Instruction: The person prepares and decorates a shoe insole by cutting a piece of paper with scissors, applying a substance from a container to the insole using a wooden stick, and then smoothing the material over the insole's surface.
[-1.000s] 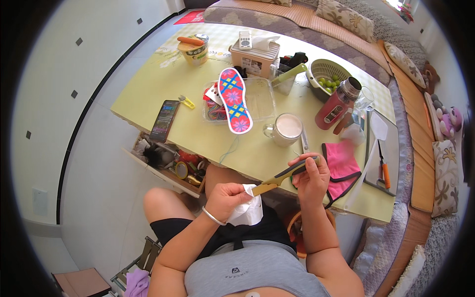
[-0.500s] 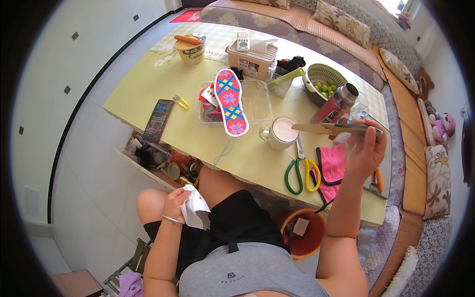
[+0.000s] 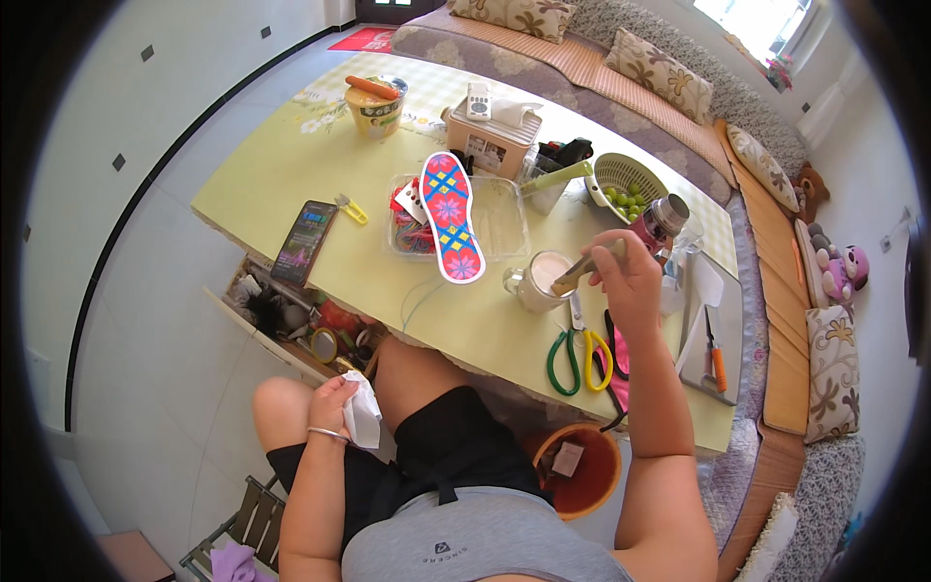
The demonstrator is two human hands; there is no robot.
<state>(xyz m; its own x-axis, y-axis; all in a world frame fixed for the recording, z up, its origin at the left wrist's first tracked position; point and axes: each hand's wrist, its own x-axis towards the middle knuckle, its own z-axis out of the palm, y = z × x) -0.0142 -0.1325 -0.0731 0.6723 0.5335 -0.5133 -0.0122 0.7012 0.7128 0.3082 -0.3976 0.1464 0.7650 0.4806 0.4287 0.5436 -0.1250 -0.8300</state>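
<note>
My right hand (image 3: pixel 626 281) is closed around a flat, knife-like tan utensil (image 3: pixel 574 277) with a darker handle. The utensil slants down with its tip at the rim of a glass mug (image 3: pixel 539 291) of pale pinkish-beige drink; whether it dips in, I cannot tell. Over my lap, my left hand (image 3: pixel 335 403) grips a crumpled white paper (image 3: pixel 363 411). Scissors (image 3: pixel 579 359) with one green and one yellow handle lie just in front of the mug. Beside them is a pink cloth item (image 3: pixel 621 369) with black edging, partly hidden by my right arm.
A patterned insole (image 3: pixel 452 218) rests on a clear plastic box (image 3: pixel 504 218) of threads. Left are a phone (image 3: pixel 304 242) and yellow snips (image 3: pixel 353 210). Behind stand a noodle cup (image 3: pixel 375 112), tissue box (image 3: pixel 492 141), grape basket (image 3: pixel 630 175) and flask (image 3: pixel 659 221). An open drawer (image 3: pixel 281 330) and orange bin (image 3: pixel 592 485) sit below.
My right hand has moved left and tipped the utensil from nearly level to steeply down at the mug. A grey tray with an orange-handled tool now shows more fully at the right.
</note>
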